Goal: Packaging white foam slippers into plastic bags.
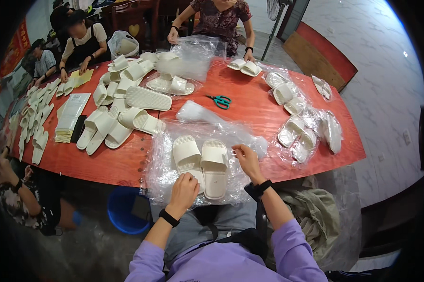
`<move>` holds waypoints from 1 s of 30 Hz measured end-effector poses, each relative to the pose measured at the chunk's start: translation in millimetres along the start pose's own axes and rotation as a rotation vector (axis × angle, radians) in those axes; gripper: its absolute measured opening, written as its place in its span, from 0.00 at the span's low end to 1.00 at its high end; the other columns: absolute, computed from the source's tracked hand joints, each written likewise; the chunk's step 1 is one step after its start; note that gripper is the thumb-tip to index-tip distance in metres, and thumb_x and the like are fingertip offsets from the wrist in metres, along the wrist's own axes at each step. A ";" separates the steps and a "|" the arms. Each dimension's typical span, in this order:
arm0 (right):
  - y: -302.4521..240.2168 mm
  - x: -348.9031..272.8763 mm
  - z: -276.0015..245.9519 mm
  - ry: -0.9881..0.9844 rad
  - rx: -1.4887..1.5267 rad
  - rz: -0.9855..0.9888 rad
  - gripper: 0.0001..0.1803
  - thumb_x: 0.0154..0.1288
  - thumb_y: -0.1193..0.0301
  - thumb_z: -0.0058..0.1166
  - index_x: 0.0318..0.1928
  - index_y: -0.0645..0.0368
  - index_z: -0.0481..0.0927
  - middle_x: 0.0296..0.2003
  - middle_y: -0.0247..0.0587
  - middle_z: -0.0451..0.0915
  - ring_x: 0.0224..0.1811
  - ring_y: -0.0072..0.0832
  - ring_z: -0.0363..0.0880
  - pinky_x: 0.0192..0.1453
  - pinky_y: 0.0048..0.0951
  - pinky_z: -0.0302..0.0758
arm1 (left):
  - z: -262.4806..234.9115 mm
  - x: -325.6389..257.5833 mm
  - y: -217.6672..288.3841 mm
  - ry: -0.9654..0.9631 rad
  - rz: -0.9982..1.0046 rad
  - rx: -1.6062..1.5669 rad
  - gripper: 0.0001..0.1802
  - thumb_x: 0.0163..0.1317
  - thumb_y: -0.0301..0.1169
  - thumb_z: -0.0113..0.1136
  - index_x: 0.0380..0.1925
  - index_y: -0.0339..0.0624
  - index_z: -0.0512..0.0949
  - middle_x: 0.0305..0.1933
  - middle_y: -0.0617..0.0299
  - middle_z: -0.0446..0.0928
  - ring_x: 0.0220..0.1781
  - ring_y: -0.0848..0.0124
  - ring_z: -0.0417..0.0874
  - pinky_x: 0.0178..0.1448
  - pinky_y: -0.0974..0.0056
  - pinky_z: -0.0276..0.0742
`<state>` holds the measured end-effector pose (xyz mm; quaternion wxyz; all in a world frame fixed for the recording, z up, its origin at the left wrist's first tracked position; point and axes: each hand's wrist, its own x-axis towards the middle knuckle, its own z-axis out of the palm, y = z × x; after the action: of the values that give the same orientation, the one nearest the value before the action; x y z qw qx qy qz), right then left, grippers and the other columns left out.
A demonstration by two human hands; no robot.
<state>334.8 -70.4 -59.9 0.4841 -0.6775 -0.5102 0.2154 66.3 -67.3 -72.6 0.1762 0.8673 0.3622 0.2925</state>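
Two off-white slippers lie side by side on a stack of clear plastic bags [162,157] at the near table edge. My left hand [183,190] is closed at the heel of the left slipper [187,152], its fingers curled over the edge. Just right of the right slipper [214,167], my right hand [246,160] hovers over or touches the plastic, fingers bent together. Whatever those fingertips pinch, if anything, is too small to make out. Toes of both slippers point away from me.
Loose slippers [148,97] heap up at the left, and bagged slippers [299,136] lie at the right. Green-handled scissors [220,101] rest mid-table. A co-worker's hand [248,55] holds a slipper pair across the table. Below the edge stands a blue bucket [122,211].
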 end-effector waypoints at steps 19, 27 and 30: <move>-16.7 25.2 41.9 -0.160 -0.089 -0.228 0.10 0.60 0.75 0.55 0.41 0.62 0.83 0.40 0.50 0.81 0.42 0.41 0.82 0.45 0.36 0.79 | 1.8 -16.5 23.5 0.068 -0.081 0.056 0.21 0.54 0.29 0.63 0.47 0.31 0.73 0.49 0.46 0.73 0.52 0.51 0.75 0.56 0.55 0.73; -39.5 47.0 85.1 -0.429 -0.235 -0.515 0.26 0.55 0.63 0.63 0.53 0.63 0.77 0.50 0.51 0.74 0.51 0.46 0.75 0.56 0.39 0.73 | 20.7 -4.7 -0.3 0.037 -0.167 0.090 0.31 0.57 0.33 0.62 0.57 0.27 0.67 0.59 0.39 0.69 0.62 0.45 0.70 0.65 0.53 0.68; -34.7 54.8 107.7 -0.537 -0.521 -0.631 0.37 0.53 0.51 0.63 0.54 0.68 0.74 0.51 0.57 0.72 0.55 0.51 0.71 0.59 0.42 0.70 | 22.3 -0.3 8.0 -0.009 -0.164 -0.056 0.26 0.61 0.34 0.58 0.56 0.28 0.69 0.57 0.39 0.71 0.58 0.45 0.74 0.61 0.53 0.72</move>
<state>254.6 26.2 -65.7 0.1915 -0.5090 -0.8343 0.0906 84.5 -75.0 -85.7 0.2255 0.8308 0.4228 0.2832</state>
